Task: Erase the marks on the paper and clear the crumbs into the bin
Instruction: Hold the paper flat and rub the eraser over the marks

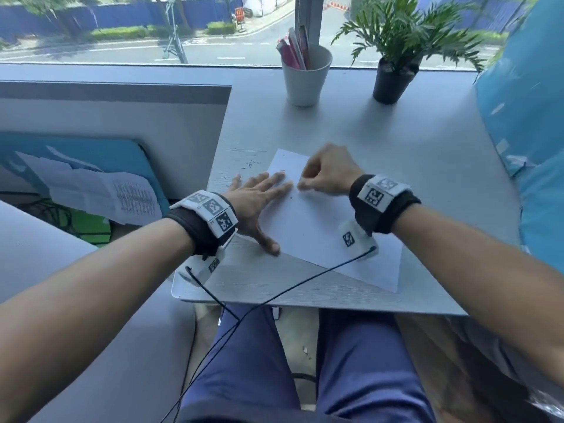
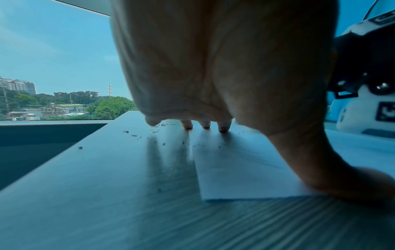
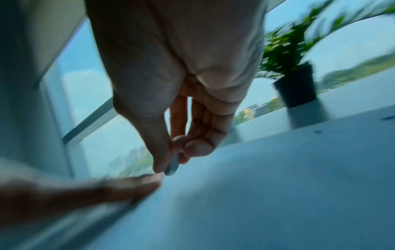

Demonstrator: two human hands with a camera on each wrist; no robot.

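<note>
A white sheet of paper [image 1: 317, 227] lies on the grey table [image 1: 396, 141]. My left hand [image 1: 259, 196] lies flat with spread straight fingers, pressing the paper's left part down; its fingertips [image 2: 205, 125] touch the sheet's far edge. My right hand [image 1: 329, 175] hovers over the paper's upper part, pinching a small pale eraser [image 3: 172, 166] between thumb and fingers, its tip close to the sheet. Dark crumbs [image 1: 250, 164] are scattered on the table left of the paper, and crumbs [image 2: 136, 135] show near my left fingertips. The right wrist view is motion-blurred.
A white cup [image 1: 305, 77] holding pens and a potted plant [image 1: 393, 77] stand at the table's far edge by the window. A blue bin lined with a bag and holding crumpled papers [image 1: 100, 190] sits left, below the table. Cables [image 1: 274, 294] cross the near edge.
</note>
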